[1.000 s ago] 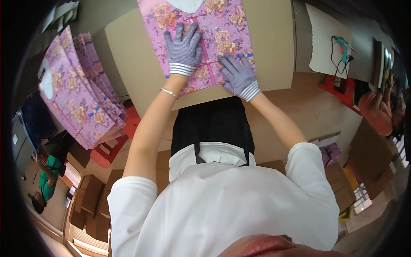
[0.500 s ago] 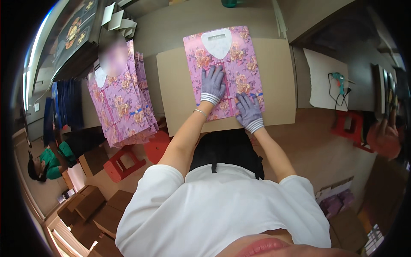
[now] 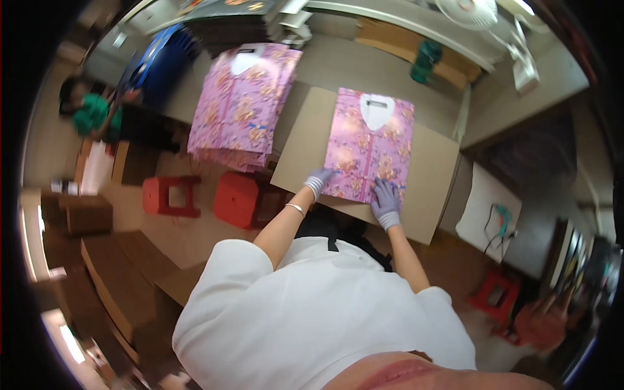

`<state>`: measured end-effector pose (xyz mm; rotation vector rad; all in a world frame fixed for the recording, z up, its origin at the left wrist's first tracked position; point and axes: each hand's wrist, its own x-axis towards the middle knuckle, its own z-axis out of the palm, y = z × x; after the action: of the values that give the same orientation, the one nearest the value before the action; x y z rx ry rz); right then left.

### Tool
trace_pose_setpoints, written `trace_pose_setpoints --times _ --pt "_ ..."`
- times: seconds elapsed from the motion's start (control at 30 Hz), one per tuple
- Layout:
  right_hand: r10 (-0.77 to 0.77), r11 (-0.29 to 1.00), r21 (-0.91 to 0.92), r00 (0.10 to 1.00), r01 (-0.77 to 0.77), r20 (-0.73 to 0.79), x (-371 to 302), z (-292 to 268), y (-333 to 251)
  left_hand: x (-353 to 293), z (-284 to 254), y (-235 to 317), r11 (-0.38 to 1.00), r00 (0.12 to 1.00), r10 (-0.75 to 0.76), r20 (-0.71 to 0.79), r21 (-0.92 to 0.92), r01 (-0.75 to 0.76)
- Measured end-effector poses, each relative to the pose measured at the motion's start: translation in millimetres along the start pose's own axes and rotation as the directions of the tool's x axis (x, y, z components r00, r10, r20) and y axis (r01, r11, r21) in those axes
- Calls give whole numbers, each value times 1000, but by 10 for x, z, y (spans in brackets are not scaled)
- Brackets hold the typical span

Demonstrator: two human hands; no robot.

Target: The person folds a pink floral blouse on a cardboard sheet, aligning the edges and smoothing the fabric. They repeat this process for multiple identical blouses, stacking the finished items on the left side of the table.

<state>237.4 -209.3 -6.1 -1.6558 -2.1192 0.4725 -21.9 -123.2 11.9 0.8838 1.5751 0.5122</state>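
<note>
A flat pink floral pack (image 3: 369, 151), looking like a folded garment with a white heart-shaped neck panel, lies on a large sheet of brown cardboard (image 3: 432, 172). My left hand (image 3: 318, 181), in a grey-purple knit glove with a striped cuff, touches its lower left corner; the fingers are extended and slightly blurred. At the lower right edge my right hand (image 3: 386, 201), gloved alike, lies with fingers stretched and apart on the pack. To the left is a stack of similar pink floral packs (image 3: 237, 107), its lower edges uneven.
Behind the cardboard stand a green bottle (image 3: 426, 60) and a white fan (image 3: 469, 10). A green tool with a cord (image 3: 499, 221) rests on a pale board at right. Red stools (image 3: 237, 200) stand at left; a person in green (image 3: 94, 117) is farther off.
My left hand has slid from the middle of the pack to its lower left corner. My right hand stays by the lower right edge. The whole view has turned and shifted.
</note>
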Motion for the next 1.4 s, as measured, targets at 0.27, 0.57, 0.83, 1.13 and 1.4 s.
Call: trace_pose_setpoints --times 0.27,0.57,0.83,1.13,1.4 --pt "195 892 418 981 -173 -12 -293 -293 284 -522 -268 -276 867 835 495 -241 200 -457" --pt "534 722 506 845 -471 24 -781 -393 402 -1098 -3601 -154 881 861 387 -330 -142 -451" --pt "628 759 279 774 -589 -74 -453 -342 164 -221 -5182 540 870 823 326 -466 489 -67" --pt "869 485 182 449 -855 -209 -1023 -342 -195 501 -3824 1167 182 187 977 -105 864 -469" --pt "880 458 154 423 -875 -215 -779 -159 -773 457 -966 800 -94 761 450 467 872 -480"
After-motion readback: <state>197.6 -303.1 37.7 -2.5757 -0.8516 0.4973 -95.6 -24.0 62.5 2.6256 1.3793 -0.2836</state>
